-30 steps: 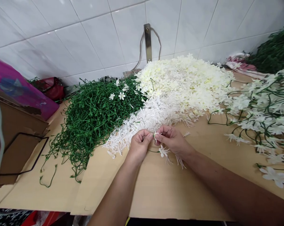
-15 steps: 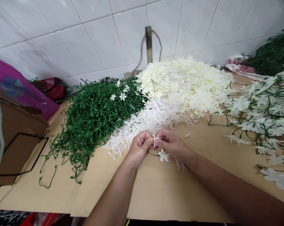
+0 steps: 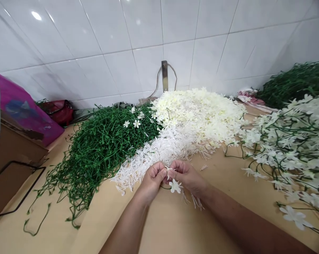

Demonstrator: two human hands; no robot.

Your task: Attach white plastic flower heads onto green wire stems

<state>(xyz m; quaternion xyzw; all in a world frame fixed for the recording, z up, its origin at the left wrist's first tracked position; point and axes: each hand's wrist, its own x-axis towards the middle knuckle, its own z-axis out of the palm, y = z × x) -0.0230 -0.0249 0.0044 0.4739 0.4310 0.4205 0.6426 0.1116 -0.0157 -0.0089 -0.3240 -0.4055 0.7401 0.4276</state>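
Above the table, my left hand (image 3: 154,178) and my right hand (image 3: 185,176) meet in a fingertip pinch. A small white artificial flower (image 3: 168,172) shows between them, my right fingers closed on its petals. My left thumb and finger close on a green plastic stem (image 3: 164,188), mostly hidden by the hand. A second white flower (image 3: 175,186) hangs at the end of that stem, below my fingers. Thin white stamens (image 3: 196,201) stick out under my right hand; whether its curled fingers hold them I cannot tell.
Loose green stems (image 3: 103,141) are heaped at left, white stamens (image 3: 159,150) in the middle, cream petals (image 3: 199,109) behind. Assembled flowers (image 3: 294,151) lie at right, with more green stems (image 3: 294,83) beyond. A cardboard box (image 3: 13,151) stands at left; a tiled wall (image 3: 143,31) closes the back.
The camera view has tilted upward, so everything sits lower in the picture. My hands keep their pinch around the flower; the hanging flower has turned slightly.
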